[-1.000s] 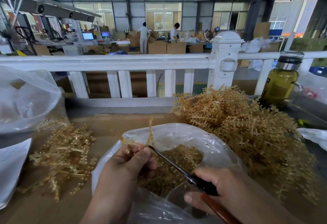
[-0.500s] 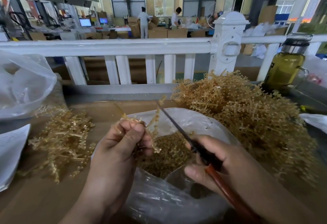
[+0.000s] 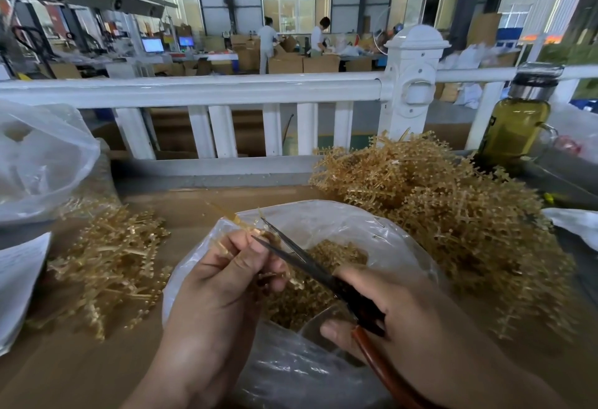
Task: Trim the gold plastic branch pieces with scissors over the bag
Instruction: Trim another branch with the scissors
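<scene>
My left hand pinches a thin gold plastic branch piece over the mouth of a clear plastic bag. My right hand grips dark scissors with a brown handle, blades apart, their tips at the branch just above my left fingers. Small gold trimmings lie inside the bag. A big heap of gold branches lies to the right, a flatter pile of gold pieces to the left, both on the cardboard-covered table.
A white railing runs along the table's far edge. A bottle of yellow-green liquid stands at the back right. A clear bag sits at the left with a white sheet below it. People work at boxes far behind.
The scissors swung down and left from pointing up, and their blades now sit at the branch by my left fingers. My left hand stayed over the bag, the branch turning in it.
</scene>
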`<state>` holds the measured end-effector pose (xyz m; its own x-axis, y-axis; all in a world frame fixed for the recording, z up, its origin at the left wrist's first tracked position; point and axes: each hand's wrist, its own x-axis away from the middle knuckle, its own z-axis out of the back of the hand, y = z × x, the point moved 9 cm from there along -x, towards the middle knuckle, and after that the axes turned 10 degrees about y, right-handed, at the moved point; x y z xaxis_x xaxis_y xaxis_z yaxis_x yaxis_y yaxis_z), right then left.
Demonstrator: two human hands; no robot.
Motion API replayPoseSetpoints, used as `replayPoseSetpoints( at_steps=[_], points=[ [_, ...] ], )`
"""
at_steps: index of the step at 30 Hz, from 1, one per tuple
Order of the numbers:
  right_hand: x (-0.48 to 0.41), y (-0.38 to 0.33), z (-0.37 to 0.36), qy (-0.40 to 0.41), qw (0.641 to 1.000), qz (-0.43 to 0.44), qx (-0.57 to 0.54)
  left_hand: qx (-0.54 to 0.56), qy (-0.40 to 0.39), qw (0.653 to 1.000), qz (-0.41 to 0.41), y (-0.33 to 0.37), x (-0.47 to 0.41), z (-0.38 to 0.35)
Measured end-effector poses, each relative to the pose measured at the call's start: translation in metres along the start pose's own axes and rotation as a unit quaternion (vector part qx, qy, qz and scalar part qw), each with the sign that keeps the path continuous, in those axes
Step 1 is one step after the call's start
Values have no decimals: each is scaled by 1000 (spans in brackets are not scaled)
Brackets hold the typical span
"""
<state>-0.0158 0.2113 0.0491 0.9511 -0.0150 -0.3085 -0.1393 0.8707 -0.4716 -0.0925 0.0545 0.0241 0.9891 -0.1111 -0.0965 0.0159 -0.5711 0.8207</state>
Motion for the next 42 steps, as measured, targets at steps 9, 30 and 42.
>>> replayPoseSetpoints(
  at_steps=[9, 30, 42],
  points=[
    [0, 1, -2, 8, 999, 30, 12, -51, 4, 999, -11, 2, 2, -3],
    [0, -3, 5, 58, 997, 45, 13, -68, 10, 997, -17, -3, 9, -10],
    [1, -7, 5, 63, 997, 48, 3, -29, 10, 999, 13, -7, 9, -9]
  ],
)
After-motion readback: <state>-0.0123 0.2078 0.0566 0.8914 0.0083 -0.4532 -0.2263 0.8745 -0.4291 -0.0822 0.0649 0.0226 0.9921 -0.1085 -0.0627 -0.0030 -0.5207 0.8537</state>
